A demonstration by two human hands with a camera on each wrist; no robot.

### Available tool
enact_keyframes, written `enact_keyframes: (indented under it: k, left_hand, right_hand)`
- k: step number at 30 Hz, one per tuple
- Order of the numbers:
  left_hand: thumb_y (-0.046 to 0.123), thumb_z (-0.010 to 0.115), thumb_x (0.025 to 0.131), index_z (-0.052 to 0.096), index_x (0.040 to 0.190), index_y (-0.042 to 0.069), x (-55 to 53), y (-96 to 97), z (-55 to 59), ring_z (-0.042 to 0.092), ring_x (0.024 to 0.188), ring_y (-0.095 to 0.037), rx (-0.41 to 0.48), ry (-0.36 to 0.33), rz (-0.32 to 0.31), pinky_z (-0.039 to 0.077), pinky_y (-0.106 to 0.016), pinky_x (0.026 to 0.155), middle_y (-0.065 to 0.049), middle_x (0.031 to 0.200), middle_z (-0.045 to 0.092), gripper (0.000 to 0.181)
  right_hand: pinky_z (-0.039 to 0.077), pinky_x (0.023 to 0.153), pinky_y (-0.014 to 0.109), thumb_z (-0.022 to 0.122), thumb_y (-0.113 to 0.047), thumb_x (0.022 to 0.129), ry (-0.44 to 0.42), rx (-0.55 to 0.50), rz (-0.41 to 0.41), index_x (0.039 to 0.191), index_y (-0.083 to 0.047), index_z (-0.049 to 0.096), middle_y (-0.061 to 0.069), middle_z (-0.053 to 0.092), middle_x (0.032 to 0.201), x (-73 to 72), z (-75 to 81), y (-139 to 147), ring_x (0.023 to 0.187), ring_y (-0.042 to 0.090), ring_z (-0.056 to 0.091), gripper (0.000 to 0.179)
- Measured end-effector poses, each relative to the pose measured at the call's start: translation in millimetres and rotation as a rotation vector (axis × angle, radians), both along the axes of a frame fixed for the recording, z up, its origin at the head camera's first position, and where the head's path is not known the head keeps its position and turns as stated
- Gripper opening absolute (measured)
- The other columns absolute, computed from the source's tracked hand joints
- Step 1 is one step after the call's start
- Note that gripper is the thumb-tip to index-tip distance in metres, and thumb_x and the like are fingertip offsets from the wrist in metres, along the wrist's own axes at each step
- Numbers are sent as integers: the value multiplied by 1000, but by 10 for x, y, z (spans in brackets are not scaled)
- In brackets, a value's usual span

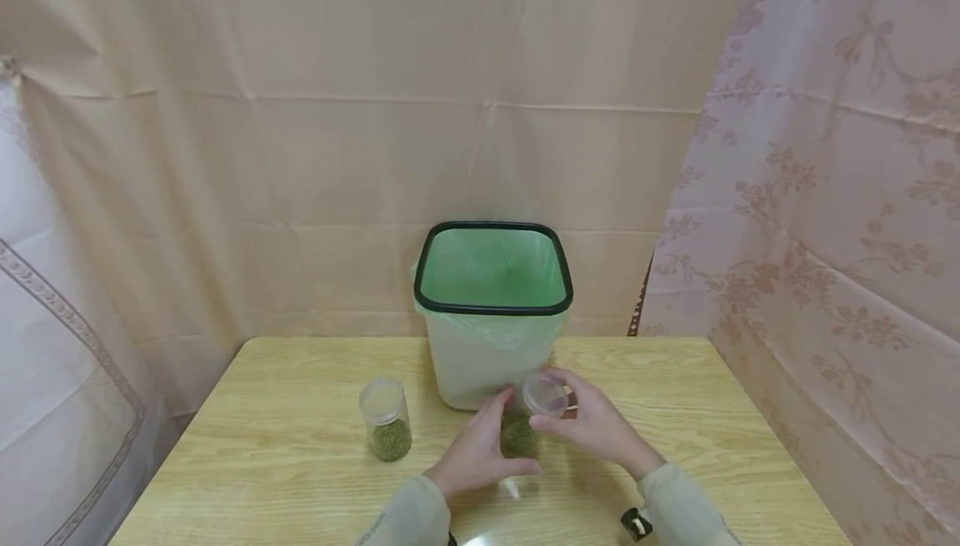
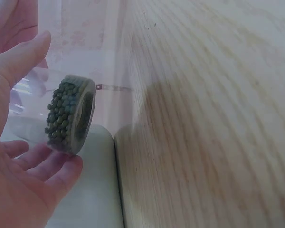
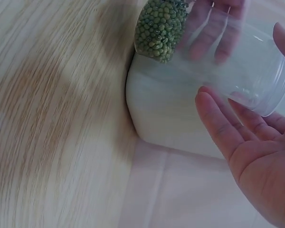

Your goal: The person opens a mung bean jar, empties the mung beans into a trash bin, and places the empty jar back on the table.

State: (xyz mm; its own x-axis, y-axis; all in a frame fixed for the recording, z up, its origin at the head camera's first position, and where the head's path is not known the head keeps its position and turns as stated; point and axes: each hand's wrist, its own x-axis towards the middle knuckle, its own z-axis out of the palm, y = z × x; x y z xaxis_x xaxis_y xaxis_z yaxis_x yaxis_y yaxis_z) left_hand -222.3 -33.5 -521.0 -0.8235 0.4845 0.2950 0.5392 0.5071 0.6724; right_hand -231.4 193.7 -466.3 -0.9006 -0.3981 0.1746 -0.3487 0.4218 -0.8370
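Leaning just above the worktop (image 1: 300, 479), the clear jar of green beans (image 1: 519, 436) points its long axis up into the right hand (image 1: 596, 423), whose curled fingers grip its top, while the left hand (image 1: 478, 456) has widely spread fingers around its base.
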Motion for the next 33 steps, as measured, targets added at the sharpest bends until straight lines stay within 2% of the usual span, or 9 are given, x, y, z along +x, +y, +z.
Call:
enact_keyframes:
  k: [5,10,19,24,28,33]
  left_hand:
    - [46,89,75,31,154,1,6,2,-7,46,136,-30,17,17,24,40,-49,112,-14,150,45,108]
    - [47,89,75,35,152,4,18,-6,22,48,134,-27,24,37,44,42,-49,111,-10,148,48,104]
    - [36,90,75,47,143,9,52,-38,48,58,124,-20,43,114,57,47,-42,106,-2,135,60,85]
    - [34,90,75,49,141,10,62,-68,54,61,120,-20,47,145,51,50,-40,103,-1,132,62,82]
    - [35,91,74,49,141,11,62,-89,64,62,117,-17,17,159,57,51,-39,100,-1,130,64,82]
    - [36,90,74,51,139,9,58,-116,104,65,112,-18,-16,161,47,54,-37,97,-5,124,67,81]
  right_hand:
    - [57,86,30,83,-35,85,-22,-8,-14,150,-4,43,20,51,144,21,-8,-26,104,27,64,82]
    - [58,88,35,82,-29,86,-47,-54,5,149,-3,44,22,52,141,51,-5,-50,105,27,65,78]
    - [56,88,30,82,-24,87,-95,-107,33,147,-5,46,21,56,134,118,14,-139,108,27,64,73]
    - [56,88,29,80,-23,88,-91,-111,46,147,-5,45,21,55,137,132,21,-153,110,29,64,72]
    - [57,89,31,79,-23,90,-93,-113,58,148,-5,45,21,52,141,135,28,-155,113,32,63,70]
    - [57,89,34,78,-23,91,-110,-104,60,148,-5,44,21,51,143,144,36,-149,115,34,62,69]
